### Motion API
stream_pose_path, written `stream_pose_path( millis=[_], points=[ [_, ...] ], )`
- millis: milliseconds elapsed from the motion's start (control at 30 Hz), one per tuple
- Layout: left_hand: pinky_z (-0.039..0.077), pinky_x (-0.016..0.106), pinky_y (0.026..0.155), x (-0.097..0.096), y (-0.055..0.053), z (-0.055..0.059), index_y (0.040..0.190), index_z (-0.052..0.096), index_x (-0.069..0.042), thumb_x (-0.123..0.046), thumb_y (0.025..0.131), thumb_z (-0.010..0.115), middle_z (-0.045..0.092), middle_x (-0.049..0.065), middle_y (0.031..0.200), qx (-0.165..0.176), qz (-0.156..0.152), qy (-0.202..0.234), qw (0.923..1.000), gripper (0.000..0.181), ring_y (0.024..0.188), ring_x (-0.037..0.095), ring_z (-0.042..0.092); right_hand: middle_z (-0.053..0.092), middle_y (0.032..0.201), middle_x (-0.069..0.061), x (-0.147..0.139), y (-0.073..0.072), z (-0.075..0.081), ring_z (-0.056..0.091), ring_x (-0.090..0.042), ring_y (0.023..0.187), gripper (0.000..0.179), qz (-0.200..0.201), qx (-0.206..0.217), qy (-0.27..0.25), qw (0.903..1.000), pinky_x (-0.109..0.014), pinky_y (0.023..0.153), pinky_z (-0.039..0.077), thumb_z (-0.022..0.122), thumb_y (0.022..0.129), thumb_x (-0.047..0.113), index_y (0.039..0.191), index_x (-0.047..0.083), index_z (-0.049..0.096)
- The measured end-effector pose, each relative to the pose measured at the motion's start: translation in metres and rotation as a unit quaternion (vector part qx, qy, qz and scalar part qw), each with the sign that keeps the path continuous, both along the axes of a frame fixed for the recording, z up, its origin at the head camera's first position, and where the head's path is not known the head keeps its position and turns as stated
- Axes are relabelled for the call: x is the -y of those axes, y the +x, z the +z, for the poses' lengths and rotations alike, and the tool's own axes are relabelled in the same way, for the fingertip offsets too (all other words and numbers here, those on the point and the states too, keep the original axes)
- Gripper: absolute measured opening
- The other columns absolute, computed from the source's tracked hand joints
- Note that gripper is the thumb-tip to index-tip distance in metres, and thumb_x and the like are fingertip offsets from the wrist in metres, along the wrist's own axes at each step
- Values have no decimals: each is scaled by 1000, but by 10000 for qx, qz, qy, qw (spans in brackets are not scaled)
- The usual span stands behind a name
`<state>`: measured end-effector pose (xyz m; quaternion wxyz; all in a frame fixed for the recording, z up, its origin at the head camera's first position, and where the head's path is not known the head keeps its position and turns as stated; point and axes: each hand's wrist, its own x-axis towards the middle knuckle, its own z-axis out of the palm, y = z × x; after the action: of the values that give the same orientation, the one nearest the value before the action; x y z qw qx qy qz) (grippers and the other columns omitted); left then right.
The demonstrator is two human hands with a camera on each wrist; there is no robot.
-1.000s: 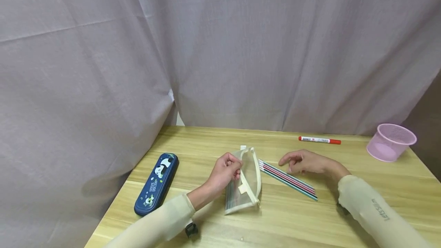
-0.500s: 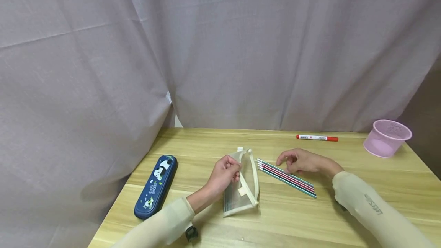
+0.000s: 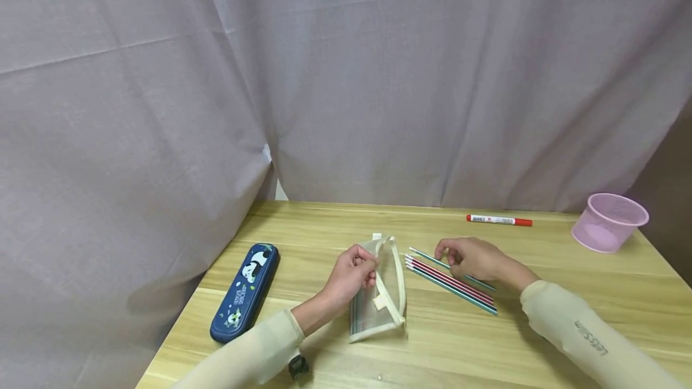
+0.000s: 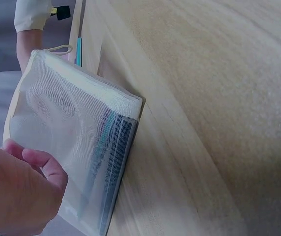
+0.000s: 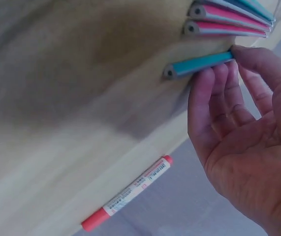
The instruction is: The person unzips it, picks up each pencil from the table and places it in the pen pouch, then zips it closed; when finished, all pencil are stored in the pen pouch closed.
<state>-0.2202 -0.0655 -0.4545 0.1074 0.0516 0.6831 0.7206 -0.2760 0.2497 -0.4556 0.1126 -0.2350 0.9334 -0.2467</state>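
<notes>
My left hand (image 3: 348,272) pinches the edge of a see-through mesh zip pouch (image 3: 373,322) with a cream trim, holding its mouth apart. Through the mesh in the left wrist view, dark and teal pencils (image 4: 111,167) show along the bottom. To the right of the pouch, my right hand (image 3: 478,259) pinches a teal pencil (image 5: 202,64) between thumb and fingers, low over the table. Just in front of it lies a row of red, dark and teal pencils (image 3: 451,286), eraser ends toward the pouch.
A navy pencil case (image 3: 243,293) with pandas lies at the left of the wooden table (image 3: 432,353). Near the back edge is a red and white marker (image 3: 499,220). A pink mesh cup (image 3: 608,224) stands at the back right, and grey curtain (image 3: 351,77) hangs behind.
My right hand has taken hold of the far teal pencil and drawn it away from the row, leaving a gap. The left hand keeps its grip on the pouch.
</notes>
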Motion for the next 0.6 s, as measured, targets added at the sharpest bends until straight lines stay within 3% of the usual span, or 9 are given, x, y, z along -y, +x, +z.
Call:
stream_pose_path(
  millis=[133, 367, 600],
  points=[
    [51, 16, 59, -1, -1, 0, 101, 57, -4, -5, 98, 64, 59, 0, 75, 35, -33, 13, 10000, 8, 62, 8, 58, 61, 79, 8, 0, 0, 5, 52, -8, 68, 36, 67, -136, 288, 9995, -26, 65, 41, 75, 84, 0, 113, 21, 68],
    [51, 17, 60, -4, -2, -3, 101, 56, -3, -5, 98, 63, 59, 1, 76, 69, -80, 30, 9999, 7, 65, 9, 57, 63, 75, 5, 4, -4, 13, 53, -11, 65, 43, 106, 125, 390, 9991, -27, 59, 44, 74, 78, -1, 116, 18, 64],
    [50, 16, 60, -5, -4, -2, 102, 57, -2, -5, 96, 62, 60, 1, 76, 8, -6, -16, 10000, 8, 64, 9, 57, 63, 83, 4, 14, -11, 44, 51, -10, 66, 40, 258, -555, 318, 9976, -26, 59, 42, 70, 81, 3, 118, 18, 65]
  ],
)
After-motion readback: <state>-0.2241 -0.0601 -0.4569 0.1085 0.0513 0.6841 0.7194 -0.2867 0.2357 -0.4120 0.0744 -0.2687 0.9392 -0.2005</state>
